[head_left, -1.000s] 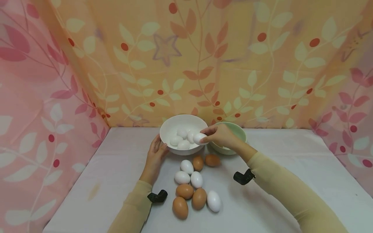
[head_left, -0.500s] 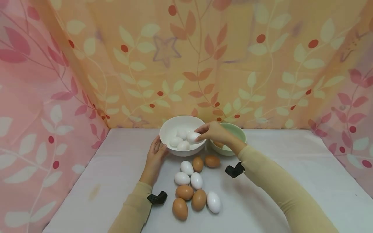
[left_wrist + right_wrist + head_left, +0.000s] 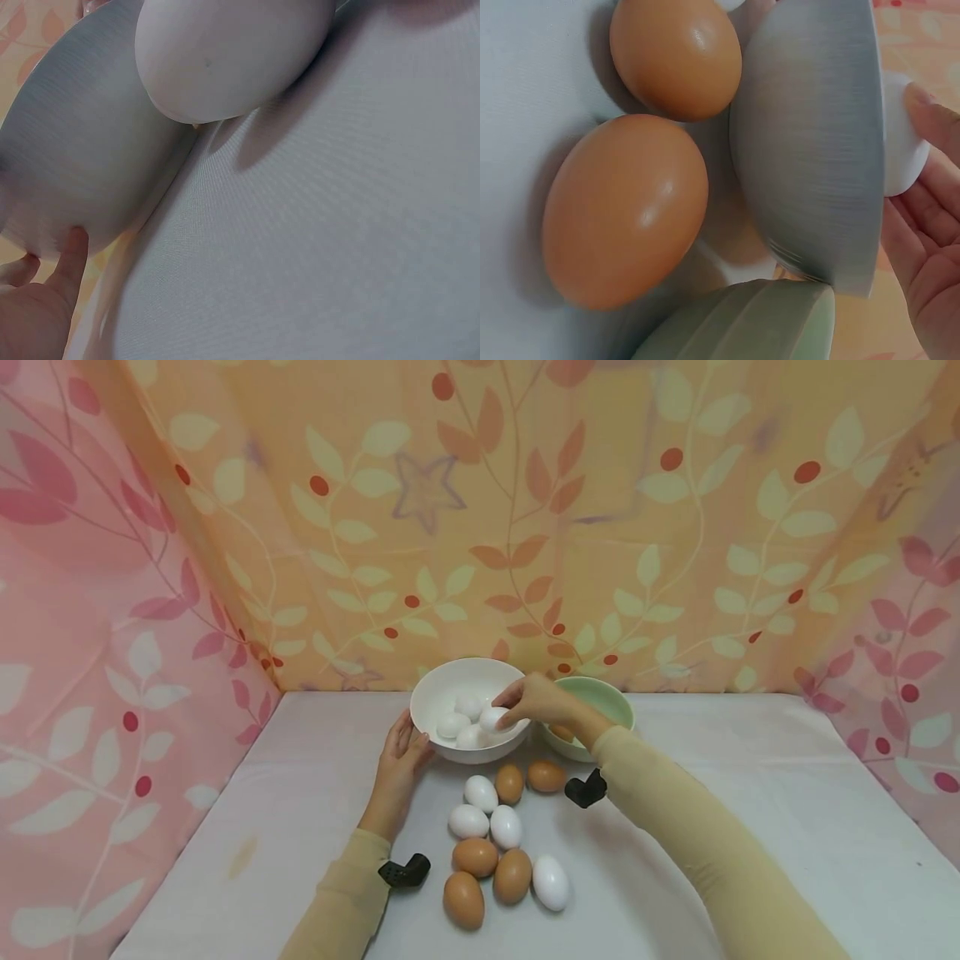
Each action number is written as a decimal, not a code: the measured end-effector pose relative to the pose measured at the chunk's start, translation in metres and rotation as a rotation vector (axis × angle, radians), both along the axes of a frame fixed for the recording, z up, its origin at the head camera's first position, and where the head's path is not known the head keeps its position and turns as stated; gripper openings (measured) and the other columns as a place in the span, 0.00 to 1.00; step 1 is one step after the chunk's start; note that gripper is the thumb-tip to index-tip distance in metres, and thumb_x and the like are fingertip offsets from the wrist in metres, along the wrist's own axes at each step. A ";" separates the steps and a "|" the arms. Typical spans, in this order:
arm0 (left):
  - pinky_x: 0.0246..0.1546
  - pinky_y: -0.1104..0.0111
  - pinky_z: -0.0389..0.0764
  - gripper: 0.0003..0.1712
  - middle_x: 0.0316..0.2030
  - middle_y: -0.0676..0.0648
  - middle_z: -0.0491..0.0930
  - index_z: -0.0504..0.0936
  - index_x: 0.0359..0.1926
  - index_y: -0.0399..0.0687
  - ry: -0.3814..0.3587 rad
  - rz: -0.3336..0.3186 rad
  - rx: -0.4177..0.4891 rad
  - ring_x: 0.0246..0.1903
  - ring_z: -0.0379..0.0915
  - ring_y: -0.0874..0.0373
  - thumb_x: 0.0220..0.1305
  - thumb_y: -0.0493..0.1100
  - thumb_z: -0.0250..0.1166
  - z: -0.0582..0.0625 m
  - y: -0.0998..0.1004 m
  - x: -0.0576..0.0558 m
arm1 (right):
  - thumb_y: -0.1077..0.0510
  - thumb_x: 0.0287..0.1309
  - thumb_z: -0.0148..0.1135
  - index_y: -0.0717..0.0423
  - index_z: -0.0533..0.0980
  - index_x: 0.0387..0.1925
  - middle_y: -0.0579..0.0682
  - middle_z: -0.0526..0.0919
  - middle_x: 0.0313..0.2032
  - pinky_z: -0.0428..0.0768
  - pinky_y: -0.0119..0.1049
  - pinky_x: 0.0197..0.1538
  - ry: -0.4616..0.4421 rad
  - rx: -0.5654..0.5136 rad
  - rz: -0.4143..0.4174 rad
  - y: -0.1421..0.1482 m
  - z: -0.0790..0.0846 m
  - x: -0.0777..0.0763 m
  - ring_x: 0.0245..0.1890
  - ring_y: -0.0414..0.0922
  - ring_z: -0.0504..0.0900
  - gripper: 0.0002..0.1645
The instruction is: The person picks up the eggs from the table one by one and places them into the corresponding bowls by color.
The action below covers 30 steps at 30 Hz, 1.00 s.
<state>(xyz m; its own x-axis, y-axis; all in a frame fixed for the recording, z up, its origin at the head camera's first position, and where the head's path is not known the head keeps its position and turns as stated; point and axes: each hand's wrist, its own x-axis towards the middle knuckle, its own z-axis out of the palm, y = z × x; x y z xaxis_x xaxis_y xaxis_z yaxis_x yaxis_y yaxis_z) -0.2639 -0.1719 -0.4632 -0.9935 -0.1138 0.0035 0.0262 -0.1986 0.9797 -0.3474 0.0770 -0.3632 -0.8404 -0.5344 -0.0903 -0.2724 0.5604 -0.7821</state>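
My right hand (image 3: 546, 703) pinches a white egg (image 3: 491, 719) between thumb and fingers, low inside the white bowl (image 3: 435, 697). Several other white eggs (image 3: 452, 725) lie in that bowl around it. In the right wrist view, the held egg (image 3: 904, 135) shows just past the bowl's rim. My left hand (image 3: 397, 768) rests against the bowl's left side. Seen from the left wrist, its thumb and a finger touch the outer wall of the bowl (image 3: 82, 135) without wrapping round it.
Right of the white bowl stands a green bowl (image 3: 611, 697) with a brown egg (image 3: 562, 732) in it. In front, brown eggs (image 3: 513, 877) and white eggs (image 3: 551, 882) lie loose on the white tablecloth (image 3: 712, 777). A patterned curtain (image 3: 337, 568) hangs behind.
My right hand has carried the white egg leftward from the bowl's right rim and down among the others. My left hand has stayed against the bowl.
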 end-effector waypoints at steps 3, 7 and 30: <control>0.68 0.65 0.72 0.37 0.80 0.51 0.45 0.52 0.78 0.57 0.004 0.002 0.001 0.77 0.49 0.56 0.74 0.41 0.57 0.000 0.000 0.000 | 0.56 0.47 0.78 0.55 0.85 0.48 0.49 0.89 0.45 0.80 0.37 0.59 -0.006 0.045 -0.013 -0.003 -0.002 -0.003 0.49 0.41 0.82 0.23; 0.65 0.68 0.74 0.37 0.80 0.51 0.45 0.51 0.78 0.57 0.004 -0.005 0.005 0.76 0.50 0.57 0.74 0.41 0.57 -0.001 0.000 -0.001 | 0.58 0.47 0.78 0.56 0.86 0.47 0.49 0.89 0.43 0.80 0.35 0.57 -0.015 0.088 -0.019 -0.007 -0.004 -0.005 0.46 0.42 0.82 0.21; 0.70 0.60 0.69 0.38 0.80 0.50 0.45 0.51 0.78 0.56 0.010 -0.004 0.023 0.77 0.48 0.57 0.73 0.42 0.58 0.001 0.001 0.002 | 0.57 0.44 0.80 0.56 0.87 0.42 0.48 0.90 0.37 0.77 0.26 0.45 0.077 0.285 0.032 -0.030 -0.014 -0.009 0.37 0.38 0.79 0.20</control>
